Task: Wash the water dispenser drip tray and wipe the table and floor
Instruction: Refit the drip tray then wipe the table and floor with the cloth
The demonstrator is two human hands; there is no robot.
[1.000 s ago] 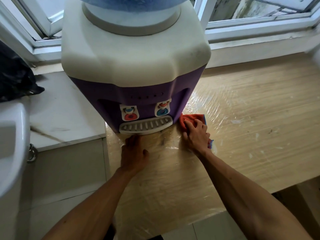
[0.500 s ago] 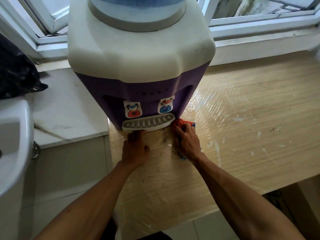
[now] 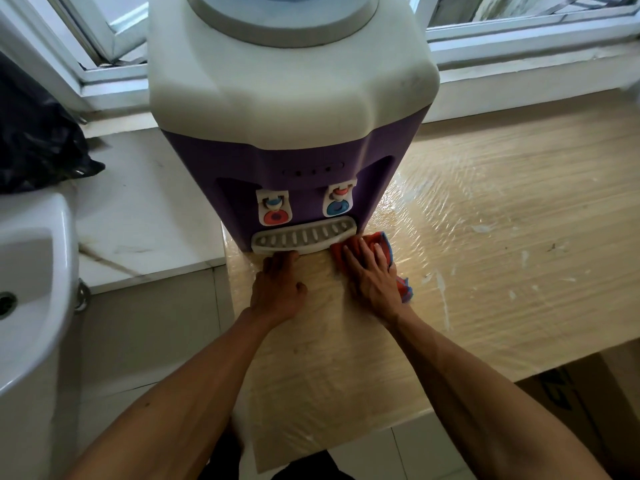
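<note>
A purple and cream water dispenser [image 3: 291, 109] stands on a wooden table [image 3: 485, 271] covered in clear plastic film. Its grey slotted drip tray [image 3: 304, 235] sits in place at the dispenser's foot. My left hand [image 3: 277, 289] lies flat on the table with its fingertips touching the tray's front edge. My right hand [image 3: 372, 275] presses an orange cloth with a blue edge [image 3: 379, 242] onto the table beside the tray's right end. Most of the cloth is hidden under the hand.
A white sink [image 3: 31, 289] is at the left, with a white marble ledge [image 3: 138, 216] behind it and a black bag [image 3: 38, 140] at the far left. Window frames [image 3: 519, 32] run along the back. White smears mark the table at the right. A cardboard box [image 3: 588, 403] sits below the table's right edge.
My right hand slid the cloth left along the tray's front, then back toward the tray's right end. My left hand stayed at the tray's front edge.
</note>
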